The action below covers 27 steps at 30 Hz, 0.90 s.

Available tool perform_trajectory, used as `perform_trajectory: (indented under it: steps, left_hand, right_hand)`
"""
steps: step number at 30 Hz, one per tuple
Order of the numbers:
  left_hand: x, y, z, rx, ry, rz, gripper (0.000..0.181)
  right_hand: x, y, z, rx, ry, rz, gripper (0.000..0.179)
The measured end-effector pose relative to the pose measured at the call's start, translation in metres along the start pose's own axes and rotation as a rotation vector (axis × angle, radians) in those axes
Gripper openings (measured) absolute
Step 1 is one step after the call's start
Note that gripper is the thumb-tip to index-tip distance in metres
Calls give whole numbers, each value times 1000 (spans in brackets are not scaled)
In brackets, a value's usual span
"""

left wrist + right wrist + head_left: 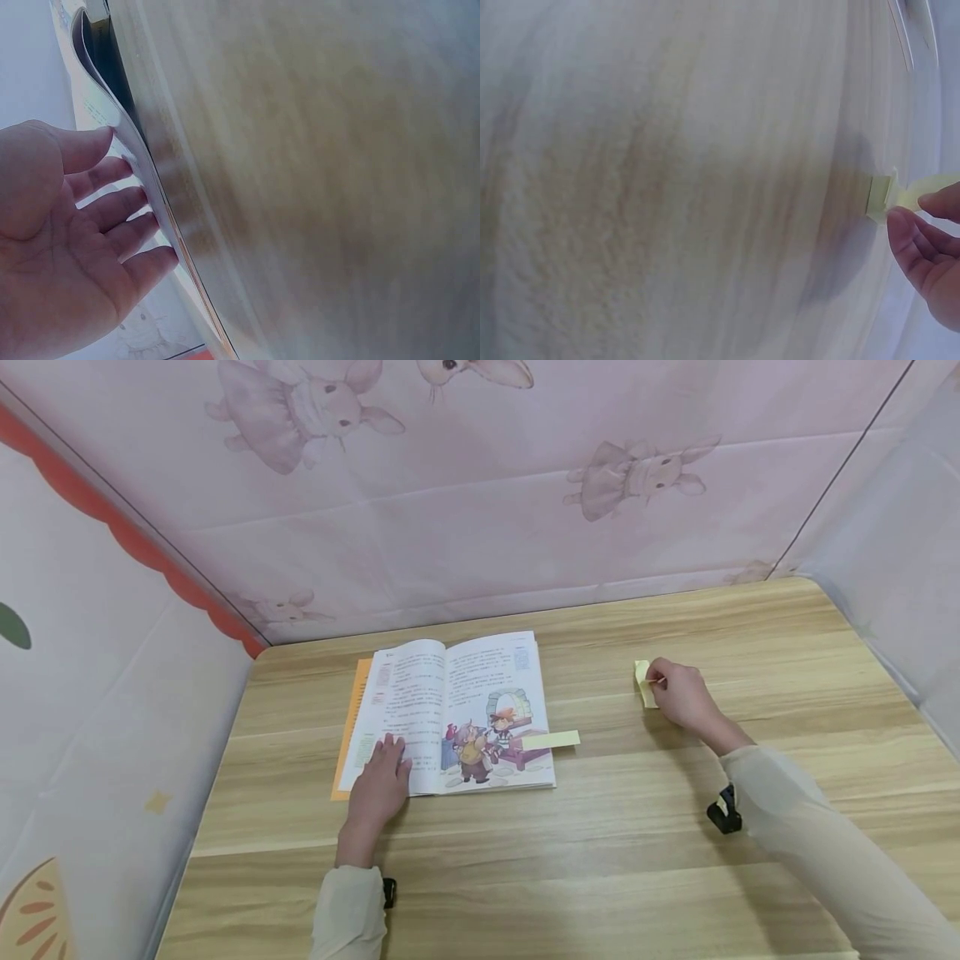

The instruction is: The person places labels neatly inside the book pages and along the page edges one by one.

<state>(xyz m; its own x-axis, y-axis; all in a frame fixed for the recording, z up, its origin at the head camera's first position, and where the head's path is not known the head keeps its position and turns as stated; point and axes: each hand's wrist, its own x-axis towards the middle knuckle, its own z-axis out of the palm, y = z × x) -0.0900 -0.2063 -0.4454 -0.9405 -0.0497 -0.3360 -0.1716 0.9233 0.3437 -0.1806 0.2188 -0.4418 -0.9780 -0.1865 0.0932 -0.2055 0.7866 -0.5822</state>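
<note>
An open book [491,672] with printed text and a colour picture lies on the wooden table. My left hand [380,782] rests on the lower part of its left page, and in the left wrist view the fingertips [166,256] press lightly on the paper. A pale yellow sticky note strip [551,741] sticks out past the right page's edge, over the picture. To the right of the book, my right hand [681,693] pinches a yellow sticky note [922,187] between thumb and fingers. Below that note, a small pad of sticky notes [879,196] shows on the table.
The orange cover [347,735] shows along the book's left side. Behind the table [570,860] stands a pink wall [465,527] with rabbit drawings. A black band [724,810] sits at my right wrist.
</note>
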Motion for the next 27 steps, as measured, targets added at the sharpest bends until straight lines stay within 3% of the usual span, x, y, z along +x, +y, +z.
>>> perform_trajectory:
  steps: [16, 27]
  left_hand:
    - [-2, 0, 0, 10, 27, 19, 47]
    - [-1, 0, -1, 13, 29, 24, 48]
  right_hand:
    - [-3, 2, -5, 18, 22, -49, 13]
    - [-2, -3, -13, 40, 14, -32, 10]
